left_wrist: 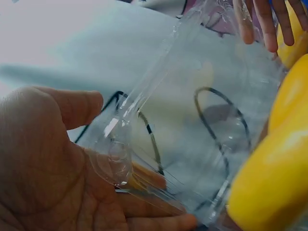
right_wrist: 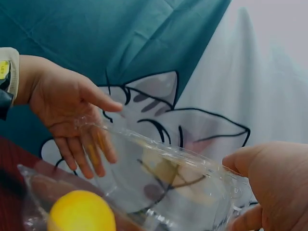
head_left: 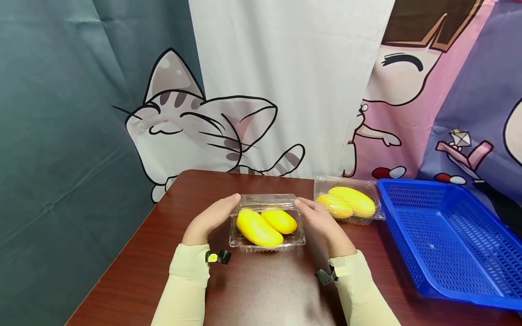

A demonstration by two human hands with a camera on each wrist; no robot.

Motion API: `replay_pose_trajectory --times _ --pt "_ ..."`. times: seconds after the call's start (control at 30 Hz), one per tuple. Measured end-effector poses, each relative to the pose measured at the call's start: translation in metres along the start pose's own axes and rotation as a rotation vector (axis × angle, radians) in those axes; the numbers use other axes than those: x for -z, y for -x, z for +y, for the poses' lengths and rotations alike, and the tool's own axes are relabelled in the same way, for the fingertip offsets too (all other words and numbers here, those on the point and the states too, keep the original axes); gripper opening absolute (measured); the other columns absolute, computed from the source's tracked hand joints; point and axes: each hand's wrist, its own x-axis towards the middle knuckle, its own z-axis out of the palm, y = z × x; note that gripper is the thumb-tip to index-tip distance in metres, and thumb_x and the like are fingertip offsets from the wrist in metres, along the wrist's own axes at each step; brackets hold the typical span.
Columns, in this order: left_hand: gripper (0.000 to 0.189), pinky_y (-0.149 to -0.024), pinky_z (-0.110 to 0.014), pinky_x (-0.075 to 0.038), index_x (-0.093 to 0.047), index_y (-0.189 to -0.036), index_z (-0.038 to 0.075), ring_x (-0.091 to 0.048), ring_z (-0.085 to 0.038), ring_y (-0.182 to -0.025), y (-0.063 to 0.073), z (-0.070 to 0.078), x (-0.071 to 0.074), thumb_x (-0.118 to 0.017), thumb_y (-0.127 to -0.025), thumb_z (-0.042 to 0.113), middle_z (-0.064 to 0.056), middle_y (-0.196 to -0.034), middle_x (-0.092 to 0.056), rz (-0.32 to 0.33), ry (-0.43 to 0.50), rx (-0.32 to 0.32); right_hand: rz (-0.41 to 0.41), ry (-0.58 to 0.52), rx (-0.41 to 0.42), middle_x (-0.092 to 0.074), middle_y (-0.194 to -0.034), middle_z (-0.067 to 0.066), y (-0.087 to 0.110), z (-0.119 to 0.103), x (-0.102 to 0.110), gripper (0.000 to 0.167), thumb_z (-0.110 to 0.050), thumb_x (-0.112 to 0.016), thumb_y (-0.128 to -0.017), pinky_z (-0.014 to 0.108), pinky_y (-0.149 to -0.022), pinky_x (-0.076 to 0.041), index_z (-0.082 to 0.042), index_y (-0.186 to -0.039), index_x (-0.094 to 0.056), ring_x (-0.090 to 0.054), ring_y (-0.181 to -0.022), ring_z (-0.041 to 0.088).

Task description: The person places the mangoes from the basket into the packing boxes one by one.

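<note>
A clear plastic clamshell box (head_left: 267, 248) with two yellow mangoes (head_left: 259, 230) in it stands on the table with its lid (head_left: 267, 201) raised. At the lid's left side is my left hand (head_left: 210, 222), its fingers straight against the plastic, as the left wrist view shows. My right hand (head_left: 324, 225) is at the lid's right side, thumb by the upper edge. In the left wrist view the right hand's fingers (left_wrist: 266, 26) also look straight. Seen from the right wrist, the left palm (right_wrist: 62, 98) faces the lid, thumb apart from the fingers.
Behind my right hand sits a second clear box (head_left: 322, 183) holding two yellow mangoes (head_left: 352, 201). A blue plastic basket (head_left: 428, 276) stands at the right, next to it. The brown table (head_left: 134, 271) ends at a printed cloth (head_left: 285, 68).
</note>
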Motion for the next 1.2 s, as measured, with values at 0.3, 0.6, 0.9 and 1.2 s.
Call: replay_pose_trajectory --times 0.3,0.6,0.9,1.2 --pt "0.078 -0.120 -0.057 -0.020 -0.016 -0.164 0.017 -0.017 -0.033 -0.153 -0.015 -0.025 -0.006 -0.053 -0.102 0.046 -0.009 -0.168 -0.019 -0.026 0.017 -0.041 -0.080 -0.227 -0.035 -0.019 -0.167 0.017 -0.019 0.032 -0.006 0.061 -0.040 -0.037 -0.110 0.065 -0.114 -0.026 -0.010 -0.161 -0.025 -0.019 -0.151 0.042" --pt "0.082 -0.120 -0.061 -0.014 -0.010 -0.165 0.020 -0.007 -0.033 -0.155 -0.037 -0.058 -0.016 -0.060 -0.100 0.032 -0.007 -0.170 -0.007 -0.001 0.073 -0.123 -0.112 -0.304 0.002 -0.012 -0.168 0.017 -0.035 0.062 -0.014 0.060 -0.021 -0.037 -0.107 0.062 -0.117 -0.023 -0.019 -0.164 -0.018 -0.015 -0.152 0.040" --pt "0.081 -0.122 -0.057 -0.006 -0.016 -0.164 0.014 -0.001 -0.027 -0.156 -0.050 -0.080 -0.030 -0.063 -0.098 0.011 -0.005 -0.171 -0.003 0.048 0.317 -0.256 -0.051 -0.367 0.023 -0.020 -0.166 0.016 -0.036 0.076 -0.021 0.068 -0.003 -0.047 -0.098 0.045 -0.111 -0.037 -0.019 -0.162 -0.028 -0.026 -0.147 0.030" --pt "0.080 -0.123 -0.048 -0.007 -0.019 -0.163 0.015 0.001 -0.018 -0.156 -0.055 -0.090 -0.034 -0.059 -0.096 0.000 0.002 -0.171 -0.004 0.028 0.437 -0.273 -0.047 -0.417 0.112 -0.021 -0.165 0.018 -0.036 0.084 -0.026 0.074 0.006 -0.046 -0.093 0.023 -0.094 -0.045 -0.013 -0.161 -0.027 -0.025 -0.148 0.032"
